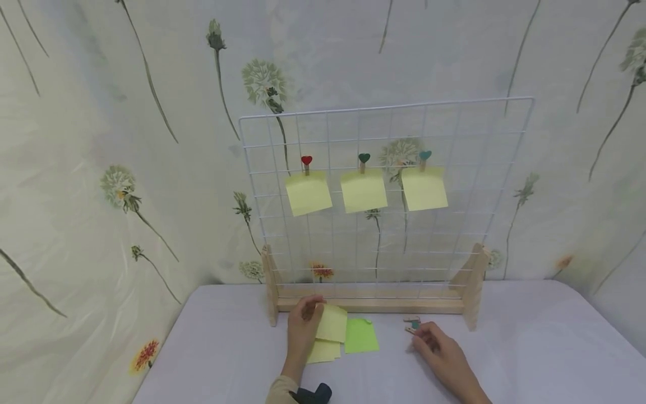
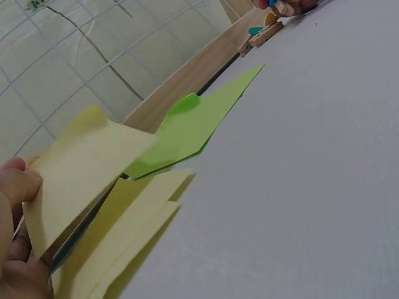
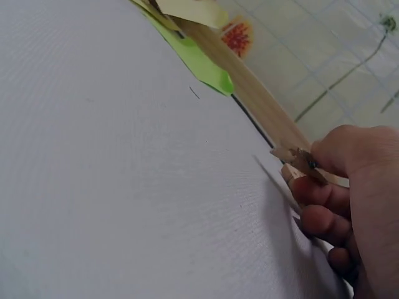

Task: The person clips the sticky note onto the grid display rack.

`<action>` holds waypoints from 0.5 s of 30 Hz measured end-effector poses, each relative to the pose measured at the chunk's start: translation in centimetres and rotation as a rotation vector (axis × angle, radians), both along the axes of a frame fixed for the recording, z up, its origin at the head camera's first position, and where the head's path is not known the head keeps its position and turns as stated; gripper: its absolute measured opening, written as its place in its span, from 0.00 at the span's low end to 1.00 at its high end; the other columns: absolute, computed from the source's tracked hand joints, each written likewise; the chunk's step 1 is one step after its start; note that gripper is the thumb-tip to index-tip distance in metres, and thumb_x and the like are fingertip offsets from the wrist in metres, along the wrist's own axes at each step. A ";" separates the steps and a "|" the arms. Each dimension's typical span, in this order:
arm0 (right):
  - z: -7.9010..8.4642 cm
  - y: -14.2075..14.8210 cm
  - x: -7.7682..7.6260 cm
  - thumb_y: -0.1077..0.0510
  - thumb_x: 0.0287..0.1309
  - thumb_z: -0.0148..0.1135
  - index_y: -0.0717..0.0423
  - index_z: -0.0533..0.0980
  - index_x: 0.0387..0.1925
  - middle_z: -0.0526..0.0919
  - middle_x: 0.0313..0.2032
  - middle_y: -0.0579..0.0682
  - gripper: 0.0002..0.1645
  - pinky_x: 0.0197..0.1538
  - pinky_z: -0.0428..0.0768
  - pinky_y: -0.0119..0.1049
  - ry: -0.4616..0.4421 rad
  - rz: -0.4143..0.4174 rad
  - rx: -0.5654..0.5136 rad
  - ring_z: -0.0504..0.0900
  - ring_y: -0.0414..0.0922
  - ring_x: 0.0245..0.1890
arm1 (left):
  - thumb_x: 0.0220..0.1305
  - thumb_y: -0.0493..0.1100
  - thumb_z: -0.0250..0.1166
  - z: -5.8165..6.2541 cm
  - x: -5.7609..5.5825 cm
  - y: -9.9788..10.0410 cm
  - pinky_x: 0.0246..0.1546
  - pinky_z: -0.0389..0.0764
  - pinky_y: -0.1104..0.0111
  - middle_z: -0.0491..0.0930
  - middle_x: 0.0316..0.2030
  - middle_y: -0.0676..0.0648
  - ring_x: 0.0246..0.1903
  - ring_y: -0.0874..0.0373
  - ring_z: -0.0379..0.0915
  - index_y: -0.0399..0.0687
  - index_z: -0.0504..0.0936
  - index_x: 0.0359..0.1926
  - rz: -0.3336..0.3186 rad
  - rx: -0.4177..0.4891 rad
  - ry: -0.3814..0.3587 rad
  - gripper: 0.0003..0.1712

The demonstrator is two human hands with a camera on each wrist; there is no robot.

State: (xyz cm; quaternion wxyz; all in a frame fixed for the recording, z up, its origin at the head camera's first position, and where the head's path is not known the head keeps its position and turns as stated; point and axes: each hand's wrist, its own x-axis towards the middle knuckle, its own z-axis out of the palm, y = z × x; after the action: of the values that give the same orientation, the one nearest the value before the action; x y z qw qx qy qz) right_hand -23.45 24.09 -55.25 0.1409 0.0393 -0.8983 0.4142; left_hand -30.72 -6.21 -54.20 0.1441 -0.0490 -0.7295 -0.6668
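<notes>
My left hand pinches a yellow sticky note by its left edge, thumb on the front, tilted up off the table in the left wrist view. Under it lie more yellow sticky notes, overlapping one another. Beside them is a bright green sticky note with one curled corner. Further right, my right hand holds a small wooden clothespin between thumb and forefinger, low over the table. Loose wooden clothespins lie just beyond those fingers, one with a green decoration.
A white wire grid stands upright in a wooden base behind the hands. Three yellow notes hang on it, under clothespins with a red heart, a dark green heart and a teal heart. Flowered cloth hangs behind.
</notes>
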 end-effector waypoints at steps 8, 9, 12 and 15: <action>-0.4 0.5 -0.1 0.50 0.61 0.60 0.43 0.76 0.46 0.82 0.41 0.41 0.12 0.36 0.77 0.26 0.042 0.016 -0.068 0.79 0.31 0.32 | 0.59 0.40 0.66 0.2 -0.2 -0.2 0.48 0.77 0.75 0.83 0.43 0.50 0.46 0.56 0.78 0.52 0.82 0.42 0.011 0.022 -0.015 0.09; -0.4 0.6 -0.2 0.50 0.61 0.59 0.43 0.76 0.47 0.83 0.42 0.41 0.12 0.36 0.77 0.26 0.040 0.012 -0.083 0.80 0.32 0.32 | 0.59 0.40 0.66 0.3 -0.2 -0.2 0.47 0.77 0.75 0.83 0.43 0.49 0.46 0.56 0.78 0.52 0.82 0.43 0.014 0.025 -0.017 0.10; -0.2 0.9 -0.2 0.48 0.63 0.57 0.44 0.76 0.50 0.83 0.44 0.42 0.15 0.36 0.78 0.27 0.026 -0.015 -0.147 0.81 0.33 0.33 | 0.58 0.40 0.67 0.8 -0.2 -0.2 0.44 0.78 0.76 0.81 0.46 0.46 0.44 0.55 0.78 0.48 0.81 0.44 0.009 0.056 -0.022 0.12; 0.4 1.1 -0.1 0.46 0.63 0.56 0.45 0.75 0.52 0.82 0.43 0.41 0.18 0.34 0.78 0.27 -0.004 -0.048 -0.209 0.79 0.34 0.34 | 0.57 0.40 0.67 1.4 -0.2 -0.1 0.42 0.78 0.76 0.80 0.47 0.44 0.41 0.55 0.77 0.45 0.80 0.46 0.005 0.088 -0.023 0.14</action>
State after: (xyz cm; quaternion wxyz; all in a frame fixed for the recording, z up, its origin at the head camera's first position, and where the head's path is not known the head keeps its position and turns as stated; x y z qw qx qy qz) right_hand -23.52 25.20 -54.88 0.1525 0.0019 -0.8513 0.5020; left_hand -30.89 -6.32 -52.76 0.1394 -0.0332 -0.7013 -0.6983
